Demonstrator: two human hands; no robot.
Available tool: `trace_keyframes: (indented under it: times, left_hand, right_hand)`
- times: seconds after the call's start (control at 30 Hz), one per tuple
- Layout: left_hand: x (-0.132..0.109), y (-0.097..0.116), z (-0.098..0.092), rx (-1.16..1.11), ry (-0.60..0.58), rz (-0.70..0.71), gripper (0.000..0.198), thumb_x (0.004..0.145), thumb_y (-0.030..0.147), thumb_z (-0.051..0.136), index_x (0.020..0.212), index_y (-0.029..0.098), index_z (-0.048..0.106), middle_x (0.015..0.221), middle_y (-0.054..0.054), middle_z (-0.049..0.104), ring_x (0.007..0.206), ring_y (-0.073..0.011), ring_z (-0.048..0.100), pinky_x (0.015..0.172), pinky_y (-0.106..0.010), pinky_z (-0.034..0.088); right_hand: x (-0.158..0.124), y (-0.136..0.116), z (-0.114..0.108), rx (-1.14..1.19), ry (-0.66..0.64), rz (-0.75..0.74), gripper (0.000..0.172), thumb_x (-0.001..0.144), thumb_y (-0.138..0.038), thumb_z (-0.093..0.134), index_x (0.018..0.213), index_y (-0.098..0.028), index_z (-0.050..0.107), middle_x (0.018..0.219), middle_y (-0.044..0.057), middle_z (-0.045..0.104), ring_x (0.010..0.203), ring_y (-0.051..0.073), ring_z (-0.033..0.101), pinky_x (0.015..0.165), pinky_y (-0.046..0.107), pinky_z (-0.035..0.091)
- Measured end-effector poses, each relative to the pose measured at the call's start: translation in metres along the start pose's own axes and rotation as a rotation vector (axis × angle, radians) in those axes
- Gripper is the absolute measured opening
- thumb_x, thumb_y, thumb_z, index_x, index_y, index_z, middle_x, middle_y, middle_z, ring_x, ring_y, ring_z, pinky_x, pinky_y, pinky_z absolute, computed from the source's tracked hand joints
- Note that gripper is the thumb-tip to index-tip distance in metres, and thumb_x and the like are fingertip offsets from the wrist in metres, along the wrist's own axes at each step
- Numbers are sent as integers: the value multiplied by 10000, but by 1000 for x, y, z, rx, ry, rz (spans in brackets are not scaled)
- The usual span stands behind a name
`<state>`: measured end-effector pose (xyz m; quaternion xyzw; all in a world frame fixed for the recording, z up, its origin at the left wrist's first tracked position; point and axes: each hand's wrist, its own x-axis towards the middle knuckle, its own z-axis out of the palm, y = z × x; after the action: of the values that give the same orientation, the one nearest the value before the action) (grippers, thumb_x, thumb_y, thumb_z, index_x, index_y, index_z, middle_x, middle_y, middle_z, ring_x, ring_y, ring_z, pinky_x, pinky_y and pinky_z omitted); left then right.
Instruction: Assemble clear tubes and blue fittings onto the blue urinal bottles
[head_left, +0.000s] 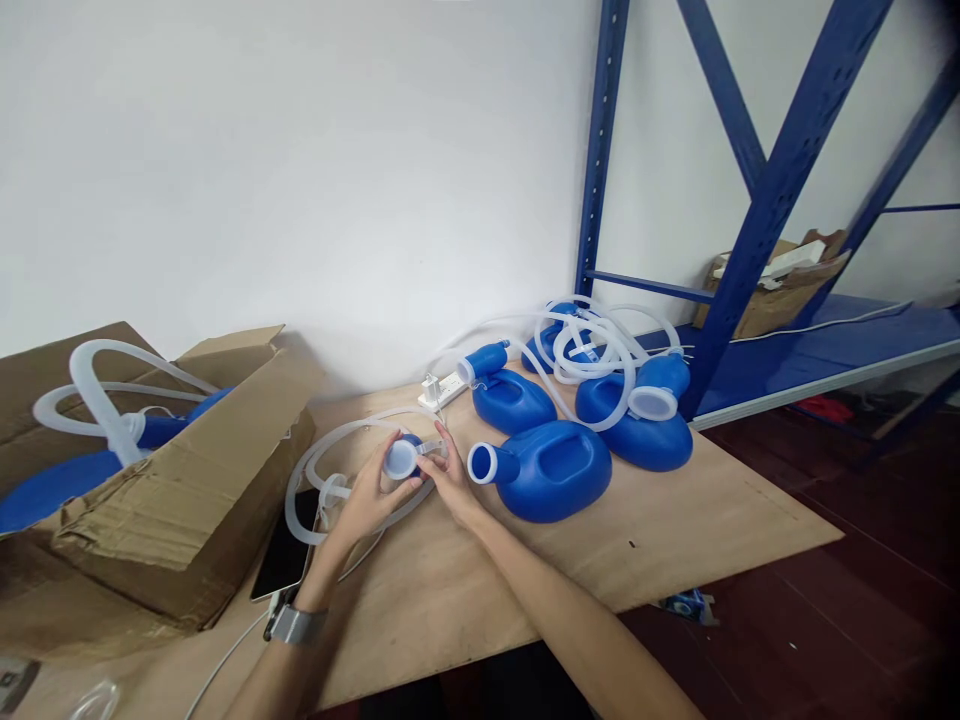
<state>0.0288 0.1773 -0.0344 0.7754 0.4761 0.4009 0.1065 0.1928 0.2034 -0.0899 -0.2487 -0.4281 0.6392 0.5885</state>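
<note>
My left hand (369, 494) is closed around a small blue cap piece with a white rim (402, 458), which joins a coiled clear tube (330, 470) lying on the wooden table (675, 520). My right hand (448, 468) pinches the clear fitting at the same piece from the right side. Just to the right lies a blue plastic bottle with a white-rimmed neck (544, 470). I wear a watch (296, 625) on my left wrist.
Several more blue bottles with tangled clear tubes (600, 370) sit behind. An open cardboard box (165, 490) at the left holds more of them. A tablet (285, 550) lies under the tube. A white power strip (442, 390) is by the wall. Blue shelving (757, 200) stands at right.
</note>
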Motion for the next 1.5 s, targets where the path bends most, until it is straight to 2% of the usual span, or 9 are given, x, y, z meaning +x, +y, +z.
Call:
trace_keyframes:
  times: [0.2,0.4,0.67,0.77,0.9,0.97,1.07,1.23,1.5]
  left_hand:
    - [0,-1,-1,-101,-117,0,746,905,495,728,1550,239,455,1551,-138,562,1429,-326,534,1202,-499,406]
    - [1,1,-6,-75,-117,80,638,925,436,715,1502,232,534,1495,-146,615,1375,-322,587,1163,-508,454]
    - [-1,3,-17,-99,-183,28,705,907,458,723,1548,273,495,1592,-137,509,1466,-332,478,1225,-527,363]
    - [-3,3,-7,-213,-128,-48,724,941,545,648,1577,264,447,1568,-134,535,1439,-317,502,1220,-507,365]
    - [-3,2,15,-413,67,-214,781,975,673,511,1609,239,369,1401,-135,673,1006,-242,725,968,-436,572]
    - [-3,4,23,-476,163,-272,767,961,701,512,1547,208,469,1308,-134,727,896,-228,732,857,-398,603]
    - [-1,6,28,-485,250,-306,650,943,684,560,1310,162,687,1219,-138,769,1016,-266,731,894,-386,592]
    - [3,5,27,-507,277,-341,522,883,618,682,1069,141,786,1039,-128,813,925,-271,752,801,-360,606]
    - [1,0,25,-573,233,-313,592,924,645,585,1205,141,717,1150,-162,782,915,-277,765,643,-335,615]
  right_hand:
    - [3,2,3,-11,-17,-5,558,882,-635,659,1270,-235,694,883,30,702,792,207,645,762,347,527]
    - [0,-2,1,-60,-22,0,649,856,-592,722,1360,-193,633,589,-56,599,569,152,568,657,300,472]
    - [0,-4,0,-96,-28,5,773,839,-544,746,1475,-164,525,503,-79,594,501,150,542,623,305,467]
    - [-1,-4,0,-81,-44,14,771,841,-546,739,1482,-172,530,516,-75,605,528,167,585,672,330,498]
    - [-3,-5,1,-63,-85,31,753,851,-562,713,1461,-143,572,511,-67,606,577,183,636,724,345,511]
    - [-4,-6,2,-57,-102,42,786,845,-558,715,1484,-129,554,504,-74,595,561,173,620,716,338,512]
    - [-4,-5,1,-49,-125,47,819,840,-555,714,1508,-117,533,484,-90,563,523,152,569,705,339,522]
    - [-4,-3,-1,-43,-158,38,790,838,-557,711,1489,-134,565,467,-111,535,477,120,497,711,347,536]
    - [-6,-5,6,10,-163,47,739,810,-527,772,1442,-184,600,593,-62,657,571,164,632,715,336,524]
